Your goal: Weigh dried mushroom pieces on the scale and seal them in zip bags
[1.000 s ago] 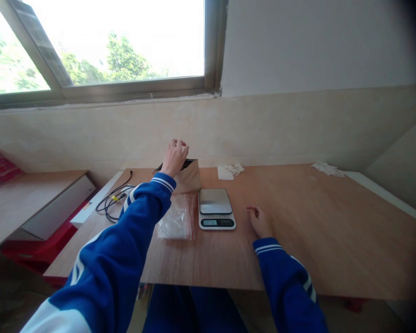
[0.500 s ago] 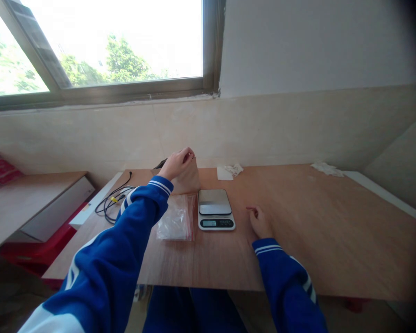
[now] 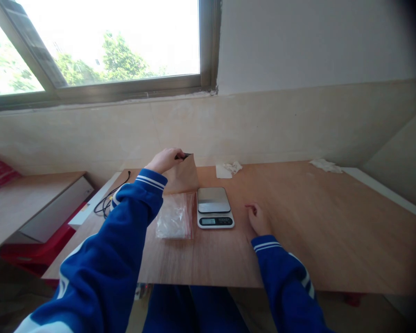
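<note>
At the back of the table stands a brown paper bag [image 3: 182, 177], its mouth showing dark inside. My left hand [image 3: 165, 160] is over the bag's mouth, fingers bent together and tips at the opening; what they hold is hidden. In front of the bag lies a stack of clear zip bags [image 3: 174, 217] with red strips. A white digital kitchen scale [image 3: 215, 208] stands beside them, its metal plate bare and its display too small to read. My right hand [image 3: 260, 220] rests on the table right of the scale, fingers curled, index finger pointing left, nothing visible in it.
Black cable [image 3: 106, 203] lies coiled at the table's left, partly behind my sleeve. White paper and a crumpled tissue [image 3: 233, 167] lie by the wall, with more crumpled paper [image 3: 325, 165] at the far right. A red stool [image 3: 38, 247] stands between the two tables.
My left hand has shifted left and its fingers now sit at the paper bag's mouth, uncovering more of the bag. My right hand keeps its place beside the scale.
</note>
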`<state>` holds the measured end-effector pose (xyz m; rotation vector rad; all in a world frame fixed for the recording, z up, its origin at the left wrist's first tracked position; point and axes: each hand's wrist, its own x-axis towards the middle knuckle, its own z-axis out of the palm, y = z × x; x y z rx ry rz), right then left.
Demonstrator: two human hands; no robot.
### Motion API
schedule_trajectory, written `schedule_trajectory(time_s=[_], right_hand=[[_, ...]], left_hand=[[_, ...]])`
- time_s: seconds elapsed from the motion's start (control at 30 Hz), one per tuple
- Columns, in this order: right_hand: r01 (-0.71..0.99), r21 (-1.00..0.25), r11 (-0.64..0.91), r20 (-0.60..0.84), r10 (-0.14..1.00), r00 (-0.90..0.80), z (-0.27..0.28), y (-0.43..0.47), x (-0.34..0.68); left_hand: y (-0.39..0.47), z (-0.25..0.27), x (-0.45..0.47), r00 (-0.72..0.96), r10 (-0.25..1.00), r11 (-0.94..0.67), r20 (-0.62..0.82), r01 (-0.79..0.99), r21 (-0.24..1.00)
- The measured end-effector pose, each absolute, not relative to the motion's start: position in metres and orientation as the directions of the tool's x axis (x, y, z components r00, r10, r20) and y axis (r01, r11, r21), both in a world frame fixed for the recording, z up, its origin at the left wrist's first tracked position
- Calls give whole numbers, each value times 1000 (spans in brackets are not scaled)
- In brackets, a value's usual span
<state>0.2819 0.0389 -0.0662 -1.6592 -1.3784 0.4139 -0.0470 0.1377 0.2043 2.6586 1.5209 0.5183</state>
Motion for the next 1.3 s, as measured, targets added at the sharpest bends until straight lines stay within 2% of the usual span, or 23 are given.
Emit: schedule_trajectory(time_s=[0.17, 0.37, 0.57, 0.7, 0.87, 1.0, 1.1, 1.2, 1.3], right_hand=[[604, -797, 10, 264, 905, 333, -62, 37, 281], [602, -798, 26, 271, 908, 320, -65, 38, 281], [594, -803, 50, 278, 913, 300, -75, 43, 284], [589, -805, 64, 286, 913, 291, -78, 45, 285], [582, -811, 61, 285, 910, 302, -74, 43, 282], [586, -808, 55, 283, 909, 306, -68, 40, 282], [554, -828, 85, 300, 903, 309, -62, 35, 279], [489, -844, 222, 413, 850, 326, -48, 25, 262], [373, -858, 354, 468, 838, 282, -25, 7, 230]], left_hand=[[144, 206, -57, 563, 801, -599, 204, 762, 248], [147, 202, -64, 568, 802, -597, 186, 780, 189], [137, 205, -68, 583, 751, -653, 309, 726, 217], [122, 209, -71, 470, 771, -613, 430, 730, 302], [104, 215, -72, 340, 763, -578, 549, 739, 347], [84, 217, -64, 198, 764, -565, 613, 663, 491], [61, 205, -48, 83, 777, -575, 624, 495, 651], [36, 171, -25, 66, 878, -478, 475, 200, 855], [16, 124, 2, 87, 967, -239, 241, -37, 970]])
